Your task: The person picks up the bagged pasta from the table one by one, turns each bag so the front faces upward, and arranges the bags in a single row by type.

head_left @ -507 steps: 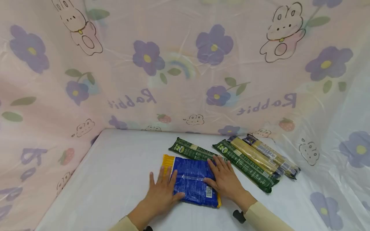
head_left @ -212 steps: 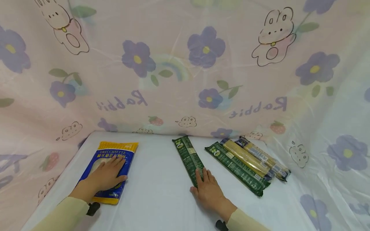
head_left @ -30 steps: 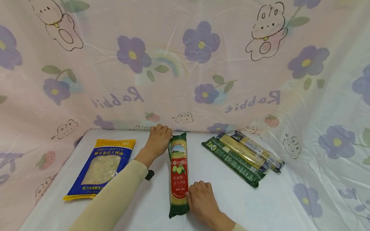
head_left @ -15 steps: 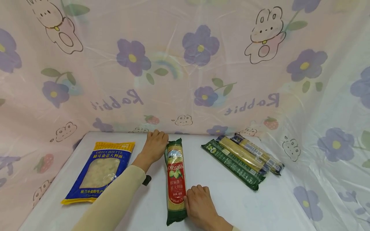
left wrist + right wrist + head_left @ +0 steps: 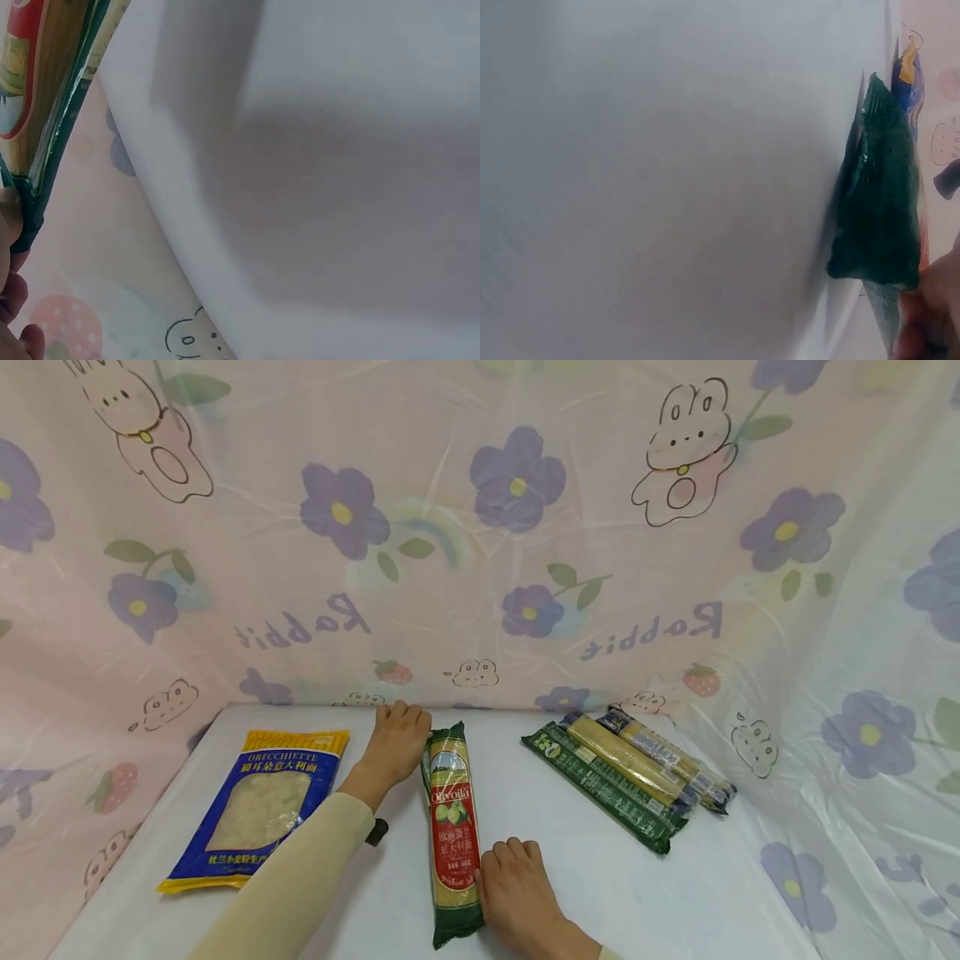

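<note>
A long spaghetti packet [image 5: 453, 835] with green ends and a red label is in the middle of the table, front face up. My left hand [image 5: 397, 747] pinches its far end at the left corner; in the left wrist view, thumb and fingertips [image 5: 9, 214] close on the green end of the packet [image 5: 56, 112]. Near the other end, my right hand [image 5: 521, 893] grips the right edge with curled fingers. The right wrist view has the packet's green near end [image 5: 881, 195] beside the fingers [image 5: 922, 315].
To the left lies a blue and yellow orecchiette bag [image 5: 258, 810], partly behind my left sleeve [image 5: 300, 877]. At the right, a green packet [image 5: 607, 789] lies beside two clear-fronted pasta packets [image 5: 633, 756] [image 5: 671, 756]. A patterned curtain [image 5: 465, 568] rises behind the white table [image 5: 585, 877].
The orecchiette bag went from mid-table, back up, to the left, front up. The spaghetti packet was turned from back to front; in the last second it shifted slightly left with both hands.
</note>
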A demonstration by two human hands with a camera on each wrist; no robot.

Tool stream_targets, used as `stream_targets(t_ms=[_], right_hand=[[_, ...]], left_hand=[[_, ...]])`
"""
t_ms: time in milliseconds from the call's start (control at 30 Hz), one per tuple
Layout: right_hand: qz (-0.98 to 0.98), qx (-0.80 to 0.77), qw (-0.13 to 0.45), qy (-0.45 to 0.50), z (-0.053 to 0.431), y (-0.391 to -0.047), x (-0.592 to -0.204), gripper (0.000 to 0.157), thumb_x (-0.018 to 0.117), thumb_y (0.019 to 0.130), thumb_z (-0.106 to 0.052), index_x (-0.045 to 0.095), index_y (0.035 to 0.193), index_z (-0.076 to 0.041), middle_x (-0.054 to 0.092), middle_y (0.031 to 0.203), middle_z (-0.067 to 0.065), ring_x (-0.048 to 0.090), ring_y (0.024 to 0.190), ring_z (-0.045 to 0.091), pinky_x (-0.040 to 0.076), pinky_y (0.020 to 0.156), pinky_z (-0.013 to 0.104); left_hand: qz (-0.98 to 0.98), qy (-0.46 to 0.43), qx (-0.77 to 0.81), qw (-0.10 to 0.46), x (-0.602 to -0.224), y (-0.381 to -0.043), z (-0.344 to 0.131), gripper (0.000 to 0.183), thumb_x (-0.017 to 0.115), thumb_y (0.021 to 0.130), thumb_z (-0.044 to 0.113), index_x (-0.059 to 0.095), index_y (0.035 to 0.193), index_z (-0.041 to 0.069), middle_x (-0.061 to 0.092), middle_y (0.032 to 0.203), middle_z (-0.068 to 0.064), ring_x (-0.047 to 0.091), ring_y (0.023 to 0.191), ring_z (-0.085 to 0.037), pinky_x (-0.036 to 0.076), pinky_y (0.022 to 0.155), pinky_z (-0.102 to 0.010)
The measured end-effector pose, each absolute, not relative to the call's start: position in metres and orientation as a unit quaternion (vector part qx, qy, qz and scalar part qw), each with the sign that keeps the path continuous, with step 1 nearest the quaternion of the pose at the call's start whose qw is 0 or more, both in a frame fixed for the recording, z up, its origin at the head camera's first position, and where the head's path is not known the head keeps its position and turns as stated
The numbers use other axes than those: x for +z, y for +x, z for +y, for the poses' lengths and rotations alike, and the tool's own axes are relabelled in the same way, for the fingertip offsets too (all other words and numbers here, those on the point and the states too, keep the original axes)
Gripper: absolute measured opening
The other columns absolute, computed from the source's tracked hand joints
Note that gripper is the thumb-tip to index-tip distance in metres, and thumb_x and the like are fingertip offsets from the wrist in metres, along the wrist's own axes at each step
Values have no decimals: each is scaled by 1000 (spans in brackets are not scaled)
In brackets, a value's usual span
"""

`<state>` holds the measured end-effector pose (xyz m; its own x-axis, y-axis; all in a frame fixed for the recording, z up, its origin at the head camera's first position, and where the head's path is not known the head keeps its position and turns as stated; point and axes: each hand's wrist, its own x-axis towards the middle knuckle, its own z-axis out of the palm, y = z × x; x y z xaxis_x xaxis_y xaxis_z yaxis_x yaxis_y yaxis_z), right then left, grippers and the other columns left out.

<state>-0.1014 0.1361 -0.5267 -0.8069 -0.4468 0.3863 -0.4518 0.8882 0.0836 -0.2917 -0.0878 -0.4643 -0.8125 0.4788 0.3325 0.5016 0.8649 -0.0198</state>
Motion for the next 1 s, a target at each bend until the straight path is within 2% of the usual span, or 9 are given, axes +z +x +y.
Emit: stream_targets(t_ms=[267, 700, 1000], right_hand=[[-944, 5, 226, 241, 133, -103, -527, 30, 71, 98, -30, 55, 77, -16, 41, 71, -5, 39, 71, 14, 36, 72, 34], [-953, 30, 201, 226, 126, -99, -526, 29, 70, 99, -29, 55, 77, -17, 42, 71, -5, 43, 72, 15, 36, 72, 35], [-957, 39, 177, 227, 117, -102, -523, 28, 67, 101, -29, 56, 80, -16, 41, 72, -5, 42, 74, 14, 37, 74, 34]], left_hand=[[-951, -255, -33, 169, -466, -294, -90, 18, 55, 111, 25, 60, 109, 7, 60, 104, -7, 45, 100, -29, 34, 93, -49], [-958, -248, -24, 143, -472, -293, -96, 19, 53, 112, 24, 61, 116, 7, 62, 110, -9, 48, 109, -31, 36, 101, -53], [-955, -249, -16, 162, -467, -295, -101, 21, 54, 111, 24, 62, 117, 5, 65, 114, -11, 49, 108, -31, 36, 99, -52]])
